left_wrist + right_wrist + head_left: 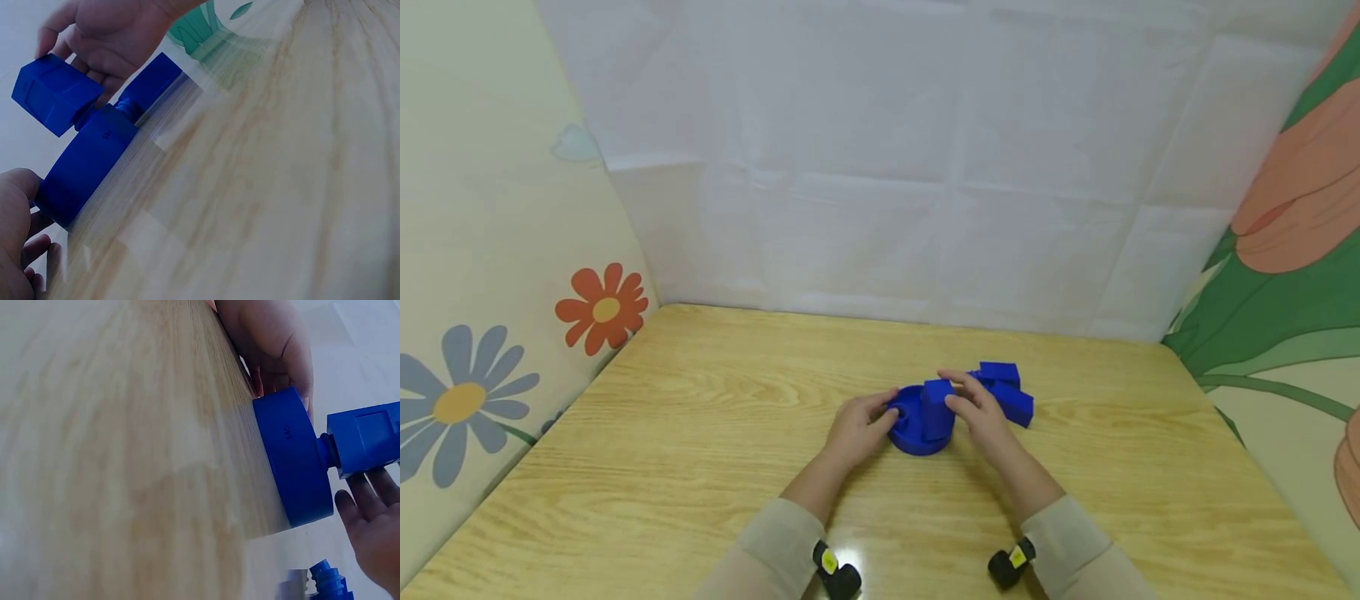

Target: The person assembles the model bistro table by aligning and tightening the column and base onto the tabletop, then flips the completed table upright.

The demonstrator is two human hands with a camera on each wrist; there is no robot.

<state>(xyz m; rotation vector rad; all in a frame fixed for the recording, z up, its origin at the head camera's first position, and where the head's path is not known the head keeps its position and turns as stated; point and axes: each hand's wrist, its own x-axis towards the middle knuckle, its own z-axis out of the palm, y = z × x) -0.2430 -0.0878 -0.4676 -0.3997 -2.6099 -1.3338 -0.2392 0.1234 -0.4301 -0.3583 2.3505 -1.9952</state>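
Note:
A round blue base [917,446] with a raised rim and a hole on its left side sits on the table. Standing upright in it is a blue square-headed bolt [937,408], whose short threaded neck [326,451] shows between head and base. My left hand [853,429] holds the base by its left rim, thumb over the edge. Around the head's right side are the fingers of my right hand [988,425], one reaching behind it. In the right wrist view, fingertips [359,481] touch the head's lower edge.
Two more blue block-headed pieces, one farther back [1000,372] and one nearer [1015,406], lie just beyond my right hand. The wooden table [700,467] meets a white sheet [880,208] at the back and flower-patterned walls at the sides.

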